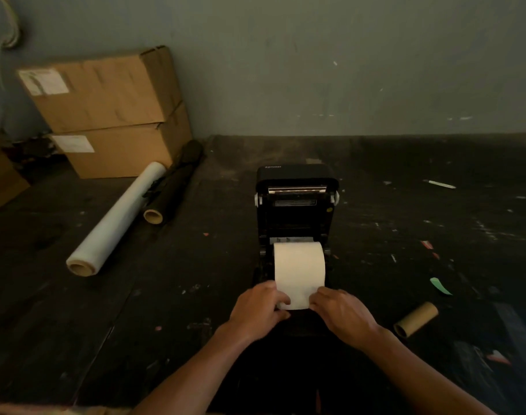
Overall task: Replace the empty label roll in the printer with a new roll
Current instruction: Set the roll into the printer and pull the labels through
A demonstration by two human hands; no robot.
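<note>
A black label printer (296,202) stands on the dark table with its lid swung up and back. A white label roll (299,269) lies in the open bay at its near end. My left hand (260,308) pinches the near left corner of the roll's paper. At the near right corner, my right hand (341,313) pinches the paper too. An empty brown cardboard core (416,319) lies on the table to the right of my right hand.
Two stacked cardboard boxes (112,112) stand at the back left against the wall. A clear film roll (118,218) and a dark roll (173,190) lie beside them. A pen-like white object (440,184) and a green scrap (440,286) lie on the right.
</note>
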